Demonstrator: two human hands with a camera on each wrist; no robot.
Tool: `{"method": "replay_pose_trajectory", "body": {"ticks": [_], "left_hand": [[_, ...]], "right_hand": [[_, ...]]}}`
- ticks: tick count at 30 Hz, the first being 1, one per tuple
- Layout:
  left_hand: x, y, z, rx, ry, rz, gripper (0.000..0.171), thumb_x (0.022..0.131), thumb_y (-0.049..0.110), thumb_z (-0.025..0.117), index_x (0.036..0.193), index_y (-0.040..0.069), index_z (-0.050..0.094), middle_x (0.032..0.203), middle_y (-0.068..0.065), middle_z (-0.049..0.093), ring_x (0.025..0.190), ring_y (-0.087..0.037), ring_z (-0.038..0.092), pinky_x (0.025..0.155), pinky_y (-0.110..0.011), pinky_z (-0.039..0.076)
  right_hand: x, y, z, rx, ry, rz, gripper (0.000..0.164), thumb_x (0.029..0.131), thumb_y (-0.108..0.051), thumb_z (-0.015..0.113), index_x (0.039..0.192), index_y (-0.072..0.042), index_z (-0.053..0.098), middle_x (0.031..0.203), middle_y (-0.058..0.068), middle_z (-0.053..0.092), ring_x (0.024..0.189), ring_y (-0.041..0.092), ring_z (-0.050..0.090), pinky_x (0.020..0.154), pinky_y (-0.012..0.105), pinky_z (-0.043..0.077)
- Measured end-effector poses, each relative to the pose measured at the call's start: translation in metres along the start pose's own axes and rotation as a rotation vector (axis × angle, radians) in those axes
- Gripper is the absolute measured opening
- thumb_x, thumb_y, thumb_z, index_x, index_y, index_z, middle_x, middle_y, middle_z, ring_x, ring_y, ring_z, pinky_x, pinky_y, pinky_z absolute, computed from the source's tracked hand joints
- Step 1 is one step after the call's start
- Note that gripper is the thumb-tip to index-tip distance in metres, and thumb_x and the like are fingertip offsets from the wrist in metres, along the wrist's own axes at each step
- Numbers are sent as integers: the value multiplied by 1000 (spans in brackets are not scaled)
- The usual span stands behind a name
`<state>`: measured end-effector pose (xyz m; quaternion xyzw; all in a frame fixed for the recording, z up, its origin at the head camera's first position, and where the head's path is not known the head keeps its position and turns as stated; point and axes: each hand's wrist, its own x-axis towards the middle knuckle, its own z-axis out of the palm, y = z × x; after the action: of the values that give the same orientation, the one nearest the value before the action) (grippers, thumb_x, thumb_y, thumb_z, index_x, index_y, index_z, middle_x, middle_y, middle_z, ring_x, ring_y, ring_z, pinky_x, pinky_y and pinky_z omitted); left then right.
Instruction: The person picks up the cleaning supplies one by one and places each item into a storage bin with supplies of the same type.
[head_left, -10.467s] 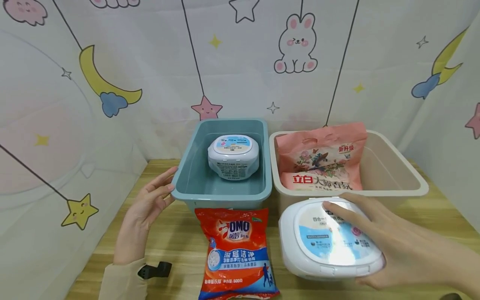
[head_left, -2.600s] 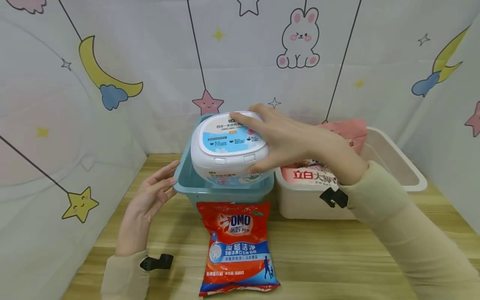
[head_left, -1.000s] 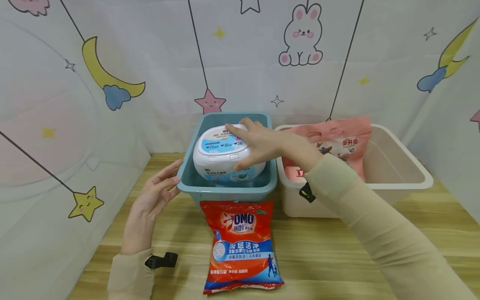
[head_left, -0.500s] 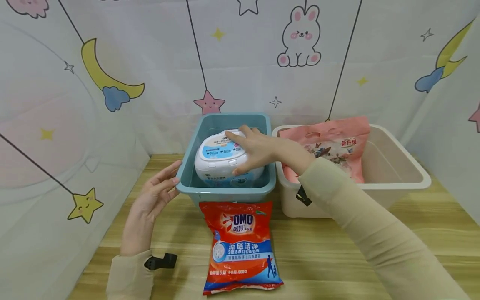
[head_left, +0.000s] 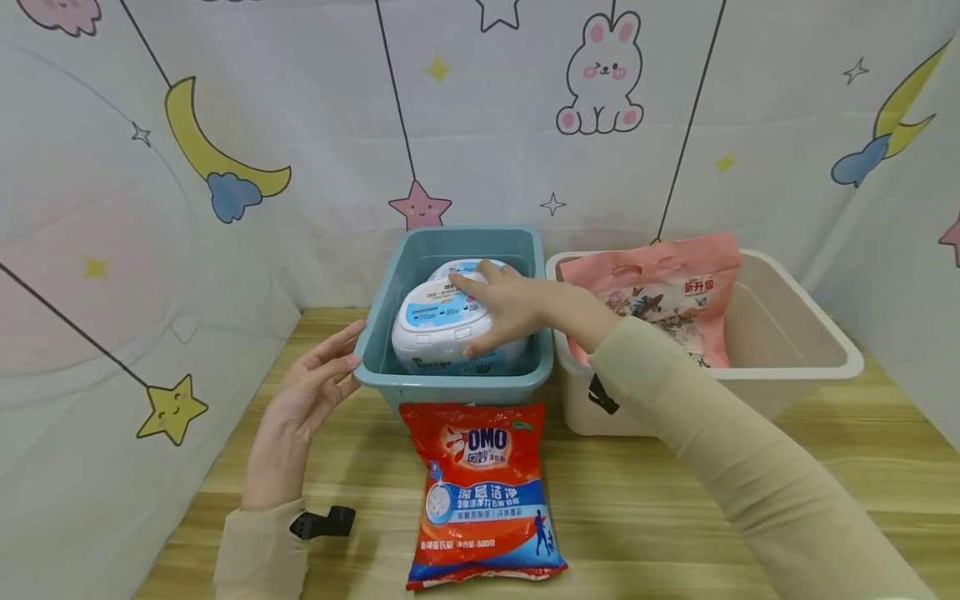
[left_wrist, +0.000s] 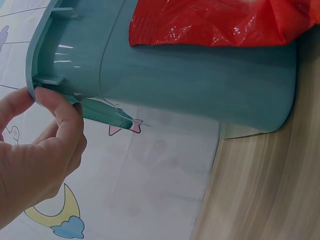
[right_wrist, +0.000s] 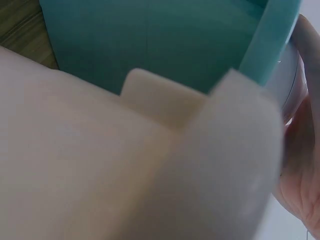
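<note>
Since the view of a couple of seconds ago, the right hand [head_left: 510,304] has come down from above the teal bin [head_left: 453,382] with the white tub [head_left: 438,325], now inside it: thumb and fingers grip the tub's right side, so it lies left of the palm, long axis running roughly across the bin. Just behind it shows the lid of a second tub [head_left: 459,267]. The left hand [head_left: 315,379], farther from the tub, pinches the bin's left rim, while the red bag [head_left: 480,500] lies just in front.
</note>
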<state>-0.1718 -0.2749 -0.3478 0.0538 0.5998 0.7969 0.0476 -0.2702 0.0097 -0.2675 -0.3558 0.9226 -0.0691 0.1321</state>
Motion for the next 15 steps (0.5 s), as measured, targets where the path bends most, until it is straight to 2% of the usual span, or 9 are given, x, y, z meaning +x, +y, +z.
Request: {"method": "replay_pose_trajectory", "body": {"ticks": [8,15], "left_hand": [[0,1,1,14,17,-14,46,96,2,53,140,12,50,114,4,61,98,-8,62,82,-22,53],[0,1,1,18,17,-13,45,96,2,53,139,15,52,114,4,60,98,-8,62,82,-22,53]], "right_hand": [[3,-1,3,-9,-30,10,104,77,-61,66,156,-30,6,161,16,6,143,43,16,112,64,25],[6,-2,6,-40,-40,3,102,78,-61,66,156,-28,8,159,16,9,141,42,20,112,61,27]]}}
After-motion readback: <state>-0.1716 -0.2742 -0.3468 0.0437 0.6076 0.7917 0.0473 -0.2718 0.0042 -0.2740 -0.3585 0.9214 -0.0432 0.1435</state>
